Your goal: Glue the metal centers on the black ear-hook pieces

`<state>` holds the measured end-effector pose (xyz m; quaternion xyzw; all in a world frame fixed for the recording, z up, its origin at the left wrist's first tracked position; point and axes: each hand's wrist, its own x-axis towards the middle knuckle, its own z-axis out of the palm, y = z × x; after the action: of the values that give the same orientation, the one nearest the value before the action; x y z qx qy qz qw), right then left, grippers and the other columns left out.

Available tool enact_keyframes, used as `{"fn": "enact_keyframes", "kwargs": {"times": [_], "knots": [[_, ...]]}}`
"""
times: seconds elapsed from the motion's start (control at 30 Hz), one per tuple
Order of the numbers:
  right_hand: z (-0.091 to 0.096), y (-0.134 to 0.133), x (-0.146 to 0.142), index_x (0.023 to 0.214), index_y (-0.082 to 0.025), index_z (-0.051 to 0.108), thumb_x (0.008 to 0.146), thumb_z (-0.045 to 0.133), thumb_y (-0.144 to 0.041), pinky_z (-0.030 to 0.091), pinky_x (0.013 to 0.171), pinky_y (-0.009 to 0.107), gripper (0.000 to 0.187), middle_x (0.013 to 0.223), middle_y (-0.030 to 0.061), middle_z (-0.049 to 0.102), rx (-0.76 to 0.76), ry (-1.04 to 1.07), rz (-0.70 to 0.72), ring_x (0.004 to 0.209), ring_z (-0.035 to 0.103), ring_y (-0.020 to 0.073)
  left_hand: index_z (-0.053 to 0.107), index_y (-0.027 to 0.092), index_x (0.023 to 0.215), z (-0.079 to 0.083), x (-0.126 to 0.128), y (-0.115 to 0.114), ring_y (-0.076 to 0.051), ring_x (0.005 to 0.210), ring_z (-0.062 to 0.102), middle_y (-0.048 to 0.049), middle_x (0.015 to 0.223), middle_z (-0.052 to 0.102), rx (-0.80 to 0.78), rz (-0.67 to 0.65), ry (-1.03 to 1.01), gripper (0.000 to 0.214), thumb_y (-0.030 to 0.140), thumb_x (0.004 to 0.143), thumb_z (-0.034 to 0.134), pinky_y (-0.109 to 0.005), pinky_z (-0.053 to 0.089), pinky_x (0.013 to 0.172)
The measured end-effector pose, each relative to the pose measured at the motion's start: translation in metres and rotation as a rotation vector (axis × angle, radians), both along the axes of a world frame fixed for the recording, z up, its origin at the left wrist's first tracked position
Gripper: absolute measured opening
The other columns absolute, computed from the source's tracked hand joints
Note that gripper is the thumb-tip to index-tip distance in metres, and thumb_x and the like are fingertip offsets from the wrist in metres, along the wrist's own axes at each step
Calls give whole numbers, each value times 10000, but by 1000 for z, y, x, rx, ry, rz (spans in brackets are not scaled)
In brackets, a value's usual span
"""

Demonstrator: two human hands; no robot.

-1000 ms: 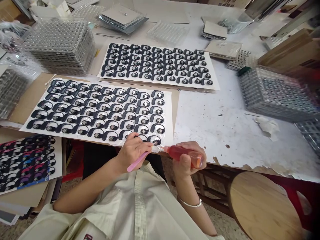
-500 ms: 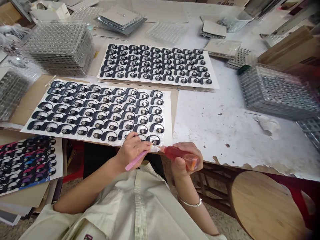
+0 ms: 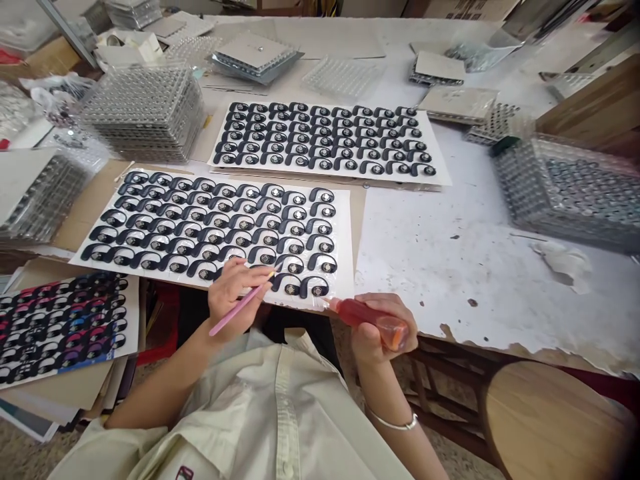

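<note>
My left hand [image 3: 240,292] pinches a thin pink stick [image 3: 234,312], perhaps a brush or picking pen, with its light tip pointing up and right over the near sheet [image 3: 342,233]. Rows of black hook-shaped pieces [image 3: 320,265] with small round silvery centres lie on that white sheet. Wrapped in my right hand [image 3: 387,327] is a soft squeeze bottle [image 3: 363,313] of red liquid. Its narrow nozzle points left, near the sheet's front right corner. A second white sheet [image 3: 440,157] behind carries similar black pieces in rows.
Stacked clear trays of small parts [image 3: 145,110] stand at the back left. More clear trays [image 3: 575,187] sit at the right beside a cardboard box [image 3: 595,100]. A crumpled tissue [image 3: 565,265] lies on the white table [image 3: 425,267]. A round wooden stool [image 3: 555,420] is below right.
My left hand has moved left with the pink stick, its tip now away from the bottle's nozzle and over the black pieces. The right hand keeps its hold on the bottle. The view has shifted slightly.
</note>
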<state>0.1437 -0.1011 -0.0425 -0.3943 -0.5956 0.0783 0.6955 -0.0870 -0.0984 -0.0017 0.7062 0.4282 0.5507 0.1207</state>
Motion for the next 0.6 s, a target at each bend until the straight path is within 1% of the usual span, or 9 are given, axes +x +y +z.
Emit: {"fn": "enact_keyframes", "kwargs": {"times": [0.13,0.2,0.27,0.33,0.37,0.43,0.5,0.53,0.6], "knots": [[-2,1,-5,897,-206,590,790,669,-409,495,487,326,242,712,-3,607,11,28,4,605,592,169,642,186,870,0,-27,-7,-202,825,716,-46,927,744,-14,110,-56,160,73,776,705,-447,502,939],[0,3,-7,832,-204,594,780,671,-434,479,472,312,248,681,-7,590,-12,99,-5,587,580,164,655,186,843,1,-39,-12,-212,835,716,-39,903,745,-24,175,-94,141,85,765,715,-444,514,929],[6,5,-2,746,-207,568,772,659,-500,453,439,285,308,649,-21,551,-44,299,-62,553,559,148,666,182,825,3,-52,-17,-225,857,712,-41,898,743,-60,249,-161,119,111,753,729,-431,535,897],[17,11,12,694,-212,515,745,636,-601,403,390,241,411,634,-41,499,-131,619,-129,499,515,115,672,175,820,5,-64,-21,-231,867,706,-46,884,738,-123,323,-262,98,155,751,739,-401,557,844],[23,14,24,702,-216,493,715,633,-649,366,366,214,455,649,-46,487,-241,801,-128,484,494,99,674,170,822,6,-71,-23,-223,836,705,-43,853,733,-156,351,-319,90,186,759,737,-383,562,813],[35,25,53,660,-199,461,683,523,-782,257,320,180,586,559,-68,370,-529,1038,-56,388,336,50,669,165,814,10,-85,-24,-184,708,685,-29,776,715,-217,367,-438,109,254,782,723,-357,561,759],[43,38,86,568,-189,377,741,464,-762,195,317,172,605,545,-48,371,-727,1113,-13,376,274,25,655,161,774,15,-100,-24,-135,570,613,-24,737,700,-258,357,-528,183,336,805,698,-338,550,695],[45,46,101,565,-178,393,773,466,-715,193,331,168,581,569,-26,409,-811,1119,24,388,282,15,647,160,746,17,-108,-23,-125,539,582,-29,733,697,-274,356,-557,234,380,820,676,-332,542,664],[48,63,127,572,-166,488,777,482,-659,185,345,197,534,522,-19,385,-955,1010,37,385,312,36,639,170,692,22,-126,-23,-139,544,571,-30,675,673,-300,385,-565,336,458,861,609,-340,537,648]]}}
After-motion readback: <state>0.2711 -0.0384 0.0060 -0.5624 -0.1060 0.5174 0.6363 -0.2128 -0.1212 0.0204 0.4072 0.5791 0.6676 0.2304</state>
